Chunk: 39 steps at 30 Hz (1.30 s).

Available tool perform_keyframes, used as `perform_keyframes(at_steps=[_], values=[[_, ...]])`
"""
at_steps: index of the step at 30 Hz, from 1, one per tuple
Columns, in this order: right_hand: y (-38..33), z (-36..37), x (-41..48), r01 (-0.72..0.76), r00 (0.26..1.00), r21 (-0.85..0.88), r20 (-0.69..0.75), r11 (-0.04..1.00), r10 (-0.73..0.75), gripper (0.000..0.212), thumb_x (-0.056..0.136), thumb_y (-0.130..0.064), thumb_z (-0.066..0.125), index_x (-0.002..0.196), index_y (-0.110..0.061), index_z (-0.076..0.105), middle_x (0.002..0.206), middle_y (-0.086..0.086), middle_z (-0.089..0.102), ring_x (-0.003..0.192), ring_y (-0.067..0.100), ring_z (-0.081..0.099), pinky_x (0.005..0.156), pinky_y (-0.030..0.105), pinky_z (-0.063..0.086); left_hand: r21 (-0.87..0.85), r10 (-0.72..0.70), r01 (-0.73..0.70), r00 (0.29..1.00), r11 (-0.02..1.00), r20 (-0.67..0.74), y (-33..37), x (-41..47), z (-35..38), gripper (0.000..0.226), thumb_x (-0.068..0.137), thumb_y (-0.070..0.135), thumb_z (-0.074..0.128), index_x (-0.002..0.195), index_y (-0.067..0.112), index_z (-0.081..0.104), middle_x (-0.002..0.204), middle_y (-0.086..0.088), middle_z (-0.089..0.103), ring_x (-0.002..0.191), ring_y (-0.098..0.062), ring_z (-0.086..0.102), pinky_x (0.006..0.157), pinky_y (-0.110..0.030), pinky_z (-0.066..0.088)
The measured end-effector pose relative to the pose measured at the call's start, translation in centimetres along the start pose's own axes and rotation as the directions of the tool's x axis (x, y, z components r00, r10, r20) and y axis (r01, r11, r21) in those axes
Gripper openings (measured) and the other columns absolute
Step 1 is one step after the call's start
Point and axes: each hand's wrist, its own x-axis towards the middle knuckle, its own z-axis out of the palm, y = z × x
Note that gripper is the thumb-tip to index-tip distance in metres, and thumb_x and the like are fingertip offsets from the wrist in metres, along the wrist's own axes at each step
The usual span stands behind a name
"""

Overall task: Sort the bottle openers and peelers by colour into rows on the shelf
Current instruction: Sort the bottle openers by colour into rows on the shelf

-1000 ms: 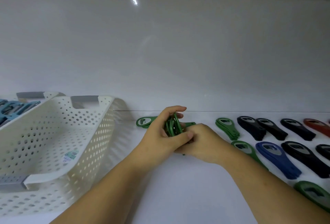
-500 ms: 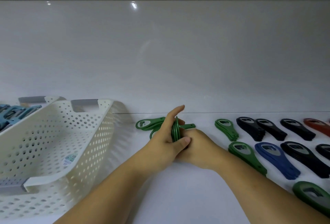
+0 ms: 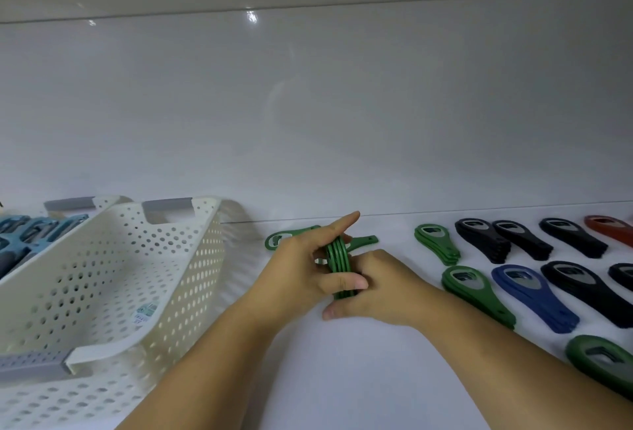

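Note:
My left hand [image 3: 305, 279] and my right hand [image 3: 383, 287] together pinch a stack of green bottle openers [image 3: 338, 267], held on edge just above the white shelf [image 3: 342, 378]. More green openers [image 3: 276, 241] lie flat behind my hands, one handle end sticking out to the right. To the right lie sorted piles: a green pile [image 3: 436, 246], another green pile [image 3: 474, 292], a blue pile [image 3: 531, 296], black piles [image 3: 484, 239] [image 3: 589, 287] and a red opener [image 3: 609, 229]. One green opener [image 3: 597, 361] lies nearest me at the right.
A cream perforated basket [image 3: 113, 296] with grey handles stands tilted at the left. Behind it a second basket [image 3: 109, 200] holds light-blue tools [image 3: 30, 232]. The glossy white back wall [image 3: 308, 121] rises right behind the rows.
The hands have squared the green openers into a tighter upright stack and drawn it slightly nearer. The view has tilted a little; the piles on the shelf have not moved.

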Motion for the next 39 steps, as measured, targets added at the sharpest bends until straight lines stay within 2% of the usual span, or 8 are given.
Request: perform_keyframes(at_steps=[5, 7, 10, 16, 20, 23, 28, 39], values=[[-0.5, -0.7, -0.2, -0.085, 0.994, 0.044, 0.079, 0.995, 0.082, 0.04, 0.074, -0.02, 0.079, 0.055, -0.051, 0.061, 0.05, -0.025, 0.053, 0.05, -0.008, 0.048, 0.051, 0.006, 0.033, -0.065, -0.007, 0.0, 0.994, 0.998, -0.106, 0.0, 0.0, 0.1, 0.04, 0.066, 0.009, 0.085, 0.093, 0.033, 0.069, 0.091, -0.001, 0.069, 0.086, -0.018, 0.067, 0.082, -0.033, 0.057], [-0.6, -1.2, -0.2, -0.135, 0.985, 0.091, 0.115, 0.987, 0.125, 0.017, 0.076, -0.022, 0.077, 0.064, -0.026, 0.067, 0.056, -0.011, 0.053, 0.053, 0.003, 0.046, 0.056, 0.018, 0.036, -0.217, -0.071, 0.042, 0.989, 0.975, -0.127, -0.1, 0.0, 0.0, 0.031, 0.069, 0.002, 0.08, 0.093, 0.02, 0.069, 0.087, -0.006, 0.068, 0.078, -0.017, 0.065, 0.079, -0.033, 0.056], [-0.9, -1.9, -0.4, -0.267, 0.953, 0.12, 0.18, 0.956, 0.244, 0.026, 0.079, -0.029, 0.075, 0.077, -0.005, 0.067, 0.058, 0.004, 0.052, 0.048, 0.009, 0.043, 0.048, 0.018, 0.034, -0.445, -0.154, 0.107, 0.986, 0.889, -0.071, -0.3, 0.0, -0.2, 0.03, 0.069, 0.006, 0.076, 0.097, 0.012, 0.068, 0.085, -0.011, 0.067, 0.077, -0.021, 0.065, 0.074, -0.034, 0.058], [-2.6, -1.6, -0.7, -0.32, 0.946, 0.18, 0.113, 0.93, 0.304, 0.047, 0.08, -0.018, 0.073, 0.043, -0.019, 0.044, 0.042, -0.007, 0.033, 0.04, 0.007, 0.028, 0.042, 0.017, 0.023, -0.668, -0.187, 0.146, 0.982, 0.729, 0.01, -0.4, 0.0, -0.5, 0.039, 0.064, 0.014, 0.07, 0.103, 0.01, 0.065, 0.087, -0.013, 0.069, 0.079, -0.021, 0.071, 0.067, -0.027, 0.056], [-4.7, -1.8, -2.0, -0.391, 0.92, 0.06, 0.026, 0.918, 0.39, 0.042, 0.076, -0.026, 0.076, 0.048, -0.018, 0.045, 0.04, -0.01, 0.034, 0.039, 0.005, 0.032, 0.042, 0.017, 0.025, -0.726, -0.194, 0.217, 0.974, 0.653, 0.117, -0.7, -0.2, -0.4, 0.048, 0.07, 0.02, 0.063, 0.118, 0.015, 0.059, 0.098, -0.009, 0.072, 0.094, -0.023, 0.069, 0.079, -0.035, 0.058], [-5.7, -2.5, -5.1, -0.492, 0.87, -0.106, -0.084, 0.864, 0.485, 0.046, 0.068, -0.034, 0.079, 0.048, -0.02, 0.041, 0.045, -0.006, 0.03, 0.047, 0.012, 0.03, 0.049, 0.025, 0.021, -0.603, -0.263, 0.286, 0.956, 0.745, 0.129, -0.9, -0.4, 0.1, 0.042, 0.078, 0.035, 0.059, 0.118, 0.023, 0.059, 0.113, -0.005, 0.068, 0.107, -0.021, 0.064, 0.092, -0.036, 0.051], [-7.1, -3.7, -13.5, -0.663, 0.732, -0.38, -0.147, 0.646, 0.665, 0.057, 0.069, -0.037, 0.078, 0.047, -0.02, 0.028, 0.042, -0.008, 0.018, 0.038, 0.01, 0.018, 0.043, 0.025, 0.013, -0.331, -0.261, 0.213, 0.959, 0.919, -0.108, -1.1, -0.4, 1.4, 0.011, 0.088, 0.003, 0.059, 0.091, 0.009, 0.068, 0.082, -0.008, 0.067, 0.076, -0.018, 0.061, 0.07, -0.025, 0.048], [-5.5, -6.4, -16.8, -0.748, 0.59, -0.541, -0.278, 0.384, 0.758, 0.045, 0.063, -0.037, 0.078, 0.053, -0.017, 0.039, 0.051, -0.001, 0.038, 0.048, 0.016, 0.037, 0.044, 0.021, 0.025, -0.204, -0.243, 0.166, 0.862, 0.965, -0.446, -2.1, -0.3, 0.2, 0.018, 0.089, 0.013, 0.057, 0.074, 0.018, 0.064, 0.064, -0.004, 0.064, 0.061, -0.02, 0.057, 0.066, -0.032, 0.045]])
